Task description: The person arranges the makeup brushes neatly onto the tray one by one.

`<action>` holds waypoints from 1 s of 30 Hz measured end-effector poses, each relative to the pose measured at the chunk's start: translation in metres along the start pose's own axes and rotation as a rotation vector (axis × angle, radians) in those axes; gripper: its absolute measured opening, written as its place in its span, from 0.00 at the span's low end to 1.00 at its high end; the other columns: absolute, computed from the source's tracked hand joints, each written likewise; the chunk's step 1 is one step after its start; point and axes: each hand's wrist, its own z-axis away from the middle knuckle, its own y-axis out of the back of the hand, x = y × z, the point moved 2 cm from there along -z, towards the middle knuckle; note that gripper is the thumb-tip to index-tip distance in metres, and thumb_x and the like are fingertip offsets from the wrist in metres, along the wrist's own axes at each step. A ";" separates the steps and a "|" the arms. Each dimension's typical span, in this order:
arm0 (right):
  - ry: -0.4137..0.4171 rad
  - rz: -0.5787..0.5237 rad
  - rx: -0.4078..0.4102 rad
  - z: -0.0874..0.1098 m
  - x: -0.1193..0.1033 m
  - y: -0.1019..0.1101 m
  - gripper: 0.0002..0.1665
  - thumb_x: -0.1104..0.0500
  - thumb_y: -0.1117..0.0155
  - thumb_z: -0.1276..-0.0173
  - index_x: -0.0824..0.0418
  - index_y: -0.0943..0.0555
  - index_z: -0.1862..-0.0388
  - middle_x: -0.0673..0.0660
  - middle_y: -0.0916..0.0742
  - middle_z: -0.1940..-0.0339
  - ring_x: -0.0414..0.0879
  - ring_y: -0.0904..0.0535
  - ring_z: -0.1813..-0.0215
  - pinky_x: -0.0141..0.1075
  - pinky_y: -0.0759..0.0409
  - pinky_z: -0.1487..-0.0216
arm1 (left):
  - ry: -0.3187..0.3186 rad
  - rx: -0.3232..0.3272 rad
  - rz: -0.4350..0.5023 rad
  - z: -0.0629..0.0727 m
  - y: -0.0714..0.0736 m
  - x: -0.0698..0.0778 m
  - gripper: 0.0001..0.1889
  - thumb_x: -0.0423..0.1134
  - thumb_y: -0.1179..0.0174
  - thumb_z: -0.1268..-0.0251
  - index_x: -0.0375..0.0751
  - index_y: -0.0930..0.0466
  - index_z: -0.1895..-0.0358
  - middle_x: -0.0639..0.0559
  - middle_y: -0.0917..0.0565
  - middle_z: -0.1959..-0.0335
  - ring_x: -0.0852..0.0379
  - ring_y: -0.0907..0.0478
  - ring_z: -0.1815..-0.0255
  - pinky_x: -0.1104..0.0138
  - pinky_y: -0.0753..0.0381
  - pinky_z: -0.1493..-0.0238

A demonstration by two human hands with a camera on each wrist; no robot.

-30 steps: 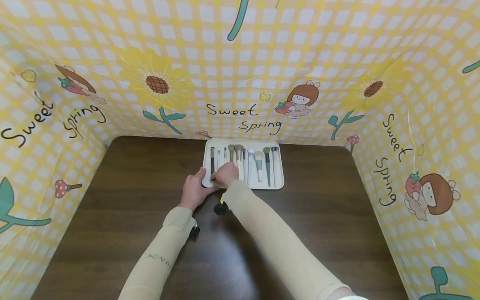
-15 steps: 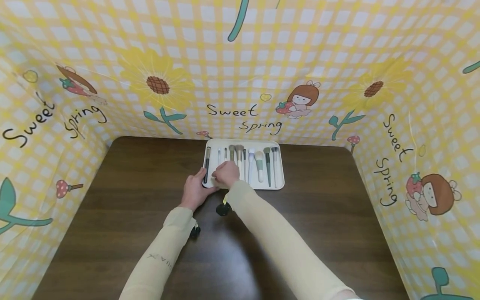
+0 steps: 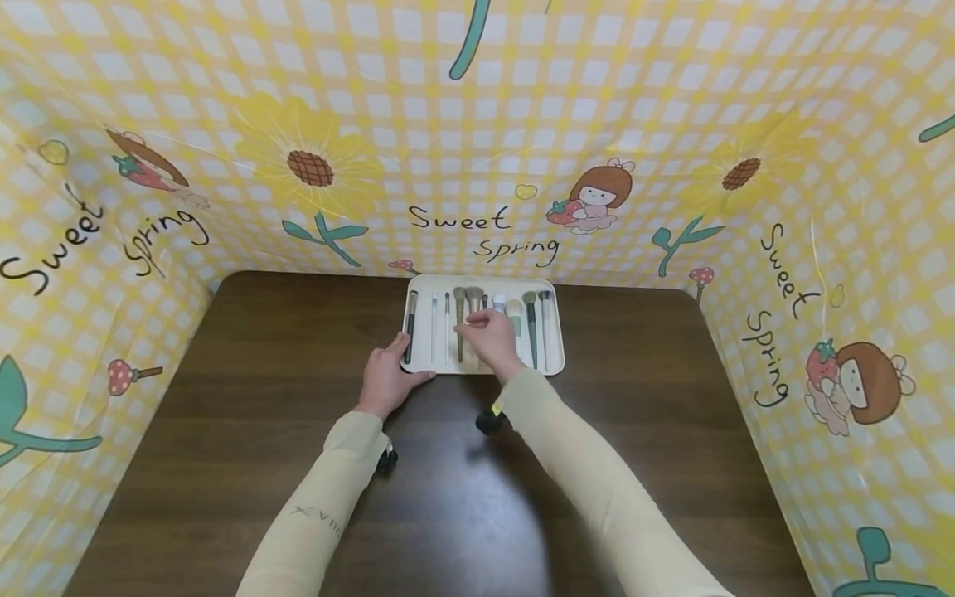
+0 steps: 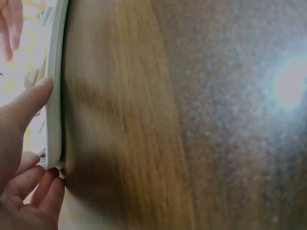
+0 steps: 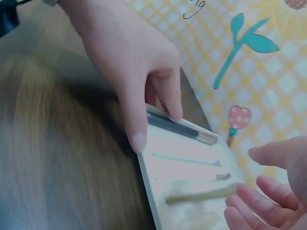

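A white tray [image 3: 422,319] at the far side of the table bears a row of makeup brushes. My left hand [image 3: 385,383] grips its near left corner, thumb along the front rim and fingers at the left side. Against the left wall lies a black-handled brush [image 3: 411,327], with two thin brushes, one of them a pale brush [image 3: 434,327], to its right. Over the middle of the row hovers my right hand [image 3: 492,338], partly covering several brushes. Its thumb and fingers are parted in the right wrist view, close by an olive-handled brush [image 5: 201,196], with nothing between them.
A green-handled brush [image 3: 532,327] and a white-handled brush [image 3: 548,332] lie at the tray's right end. Behind the dark wooden table [image 3: 313,323] and along both sides hangs a yellow checked cloth [image 3: 448,149].
The black-handled brush has shifted left against the tray's side wall. My right hand has moved rightward from the tray's left part to its middle, its fingers opening. The left hand keeps its place.
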 end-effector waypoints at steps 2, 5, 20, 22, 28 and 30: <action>0.035 -0.025 0.010 0.002 0.005 0.011 0.23 0.51 0.27 0.34 0.62 0.18 0.45 0.56 0.14 0.53 0.51 0.18 0.51 0.43 0.19 0.51 | -0.001 0.004 0.002 0.000 0.000 0.001 0.49 0.48 0.21 0.47 0.27 0.34 0.26 0.32 0.34 0.27 0.28 0.30 0.38 0.43 0.30 0.38; 0.108 -0.036 0.034 0.005 0.014 0.028 0.27 0.52 0.28 0.33 0.64 0.20 0.39 0.60 0.16 0.46 0.55 0.20 0.44 0.46 0.22 0.44 | -0.012 0.012 -0.001 0.000 0.000 0.001 0.49 0.48 0.21 0.47 0.27 0.34 0.27 0.31 0.33 0.28 0.28 0.30 0.38 0.43 0.31 0.37; 0.164 0.306 0.081 0.020 0.087 0.101 0.67 0.43 0.17 0.48 0.71 0.42 0.21 0.69 0.37 0.21 0.62 0.41 0.22 0.52 0.41 0.26 | -0.017 0.010 0.000 -0.001 0.000 0.003 0.49 0.48 0.21 0.47 0.26 0.34 0.27 0.31 0.33 0.28 0.28 0.31 0.36 0.44 0.32 0.36; 0.169 0.326 0.057 0.018 0.096 0.103 0.71 0.42 0.16 0.51 0.72 0.45 0.20 0.69 0.40 0.20 0.62 0.44 0.21 0.52 0.43 0.25 | -0.021 0.011 -0.002 -0.001 0.000 0.003 0.49 0.48 0.21 0.47 0.26 0.34 0.27 0.30 0.33 0.28 0.27 0.31 0.36 0.44 0.31 0.36; 0.211 0.348 0.011 0.011 0.109 0.100 0.72 0.43 0.15 0.51 0.73 0.46 0.20 0.71 0.42 0.20 0.63 0.47 0.20 0.50 0.45 0.24 | -0.026 0.019 -0.001 0.000 0.001 0.002 0.48 0.48 0.21 0.48 0.25 0.33 0.28 0.30 0.33 0.29 0.27 0.30 0.37 0.44 0.31 0.37; 0.211 0.367 0.004 0.009 0.110 0.097 0.70 0.45 0.15 0.50 0.74 0.46 0.20 0.73 0.41 0.20 0.64 0.46 0.21 0.49 0.44 0.24 | -0.023 0.023 0.001 0.001 0.001 0.001 0.48 0.48 0.20 0.48 0.26 0.33 0.28 0.30 0.32 0.29 0.27 0.30 0.37 0.44 0.31 0.37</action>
